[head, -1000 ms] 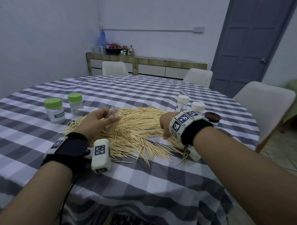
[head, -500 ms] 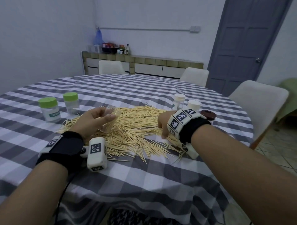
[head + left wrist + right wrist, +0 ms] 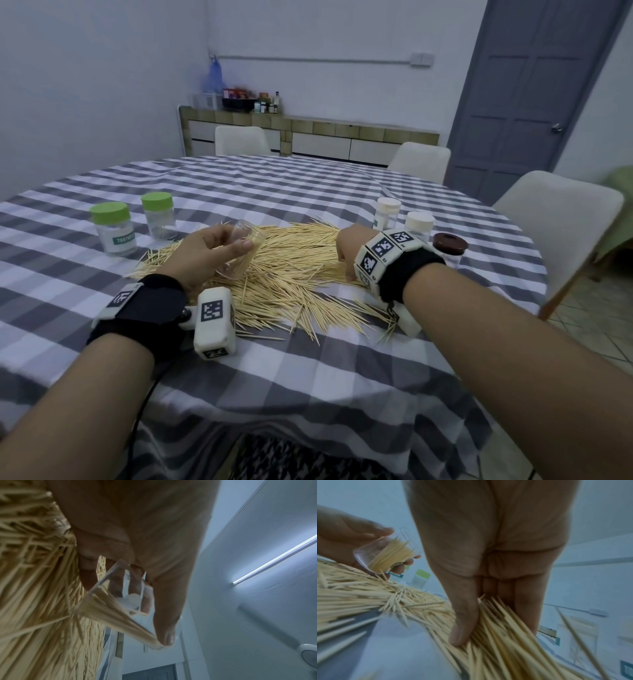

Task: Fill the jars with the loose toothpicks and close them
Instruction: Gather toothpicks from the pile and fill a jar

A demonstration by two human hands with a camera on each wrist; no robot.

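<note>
A clear jar, partly filled and tilted above the toothpick pile, is gripped by the left hand, while a bundle is pinched by the right hand; spillage is risked if sticks cross the mouth.

Clear glossy plastic jar, pale matt wooden toothpicks, checked cloth

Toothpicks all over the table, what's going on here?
A person is packing loose toothpicks into jars. The left hand holds a clear open jar, tilted and partly filled. The right hand gathers a bunch from the pile with its fingers. Five capped jars stand nearby: two green-lidded, two white-lidded, one brown-lidded.
</note>
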